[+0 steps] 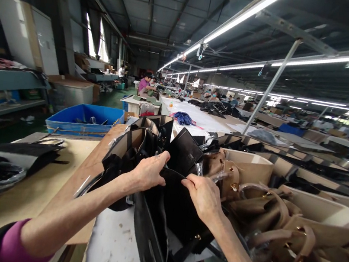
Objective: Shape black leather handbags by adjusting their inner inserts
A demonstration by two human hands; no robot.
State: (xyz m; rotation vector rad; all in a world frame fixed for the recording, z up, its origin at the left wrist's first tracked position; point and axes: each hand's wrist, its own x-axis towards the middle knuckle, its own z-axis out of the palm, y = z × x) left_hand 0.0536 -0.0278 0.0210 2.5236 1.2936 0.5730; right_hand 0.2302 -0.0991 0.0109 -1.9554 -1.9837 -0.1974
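Observation:
A black handbag [181, 208] stands in front of me, its upper edge turned toward me and a small gold-coloured fitting low on its panel. My right hand [204, 196] pinches that upper edge between thumb and fingers. At the bag's left corner is my left hand [150, 172], thumb and forefinger apart with nothing visible between them; its other fingers are partly hidden. Just beyond both hands a black flap-like piece [184, 150] sticks up. More black bags with beige linings [129, 144] crowd the left side.
Tan handbags [247, 172] with looped handles fill the table to the right. A blue bin [84, 119] stands at the left behind a wooden board [71, 181]. Black bag pieces [8, 163] lie at far left. A person in purple [145, 85] sits farther back. A metal post [271, 86] rises at right.

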